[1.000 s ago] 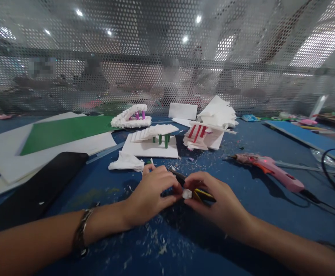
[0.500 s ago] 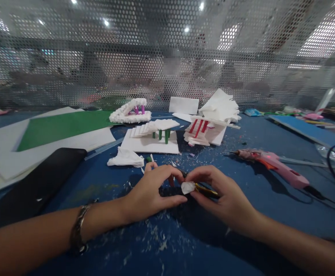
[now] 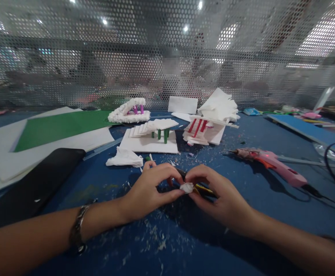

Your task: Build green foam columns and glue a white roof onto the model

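Note:
Between the fingertips of both hands is a small crumpled white wad (image 3: pixel 187 187), perhaps tissue or paper. My left hand (image 3: pixel 152 188) pinches its left edge with thumb and forefinger. My right hand (image 3: pixel 217 191) grips the other side, fingers curled and thumb below. Behind and under the right fingers shows a black and yellow tool (image 3: pixel 204 189), mostly hidden, so I cannot tell its kind. A torn white tissue (image 3: pixel 124 157) lies just beyond my left hand. Past it stands a small white stair model with green posts (image 3: pixel 148 142).
A pink hot glue gun (image 3: pixel 275 166) lies at right with its cord. At left are a black case (image 3: pixel 37 184) and a green sheet (image 3: pixel 60 128) on white sheets. Farther back stand a white model with purple posts (image 3: pixel 129 115) and one with red strips (image 3: pixel 197 132).
My left thumb has moved up and right and now touches the white wad. The wad has turned slightly and looks more rounded.

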### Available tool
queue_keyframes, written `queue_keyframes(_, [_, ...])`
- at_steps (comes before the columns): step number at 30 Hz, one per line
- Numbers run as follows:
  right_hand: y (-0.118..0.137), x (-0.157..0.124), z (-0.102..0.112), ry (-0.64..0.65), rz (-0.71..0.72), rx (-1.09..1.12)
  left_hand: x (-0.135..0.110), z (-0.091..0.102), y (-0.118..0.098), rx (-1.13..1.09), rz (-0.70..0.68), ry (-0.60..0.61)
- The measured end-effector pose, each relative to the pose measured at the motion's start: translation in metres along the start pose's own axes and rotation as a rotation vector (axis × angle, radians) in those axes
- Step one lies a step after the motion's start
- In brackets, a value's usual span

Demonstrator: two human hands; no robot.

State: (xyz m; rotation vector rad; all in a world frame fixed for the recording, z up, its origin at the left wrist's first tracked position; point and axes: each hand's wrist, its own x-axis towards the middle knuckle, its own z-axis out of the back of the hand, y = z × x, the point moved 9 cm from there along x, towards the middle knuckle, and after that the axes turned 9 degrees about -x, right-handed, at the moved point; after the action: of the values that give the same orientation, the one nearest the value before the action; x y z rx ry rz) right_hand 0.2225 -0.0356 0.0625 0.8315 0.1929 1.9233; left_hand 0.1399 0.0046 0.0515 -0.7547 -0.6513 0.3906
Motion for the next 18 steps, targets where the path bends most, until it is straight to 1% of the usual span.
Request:
queue_keyframes(8, [0.001,-0.001,-0.001,0.032,0.007,0.002,0.001,0.001,0.005,-0.009,0.045,0.006])
queue_keyframes(11, [-0.002,-0.001,-0.003,0.052,-0.024,0.026,0.003,0.002,0.010,-0.054,0.083,0.001])
queue_keyframes(15, [-0.006,0.000,-0.003,0.048,-0.079,0.055,0.002,0.002,0.015,-0.091,0.135,-0.020])
queue_keyframes(18, [-0.008,0.001,-0.004,0.061,-0.101,0.069,0.002,0.002,0.011,-0.083,0.123,-0.018])
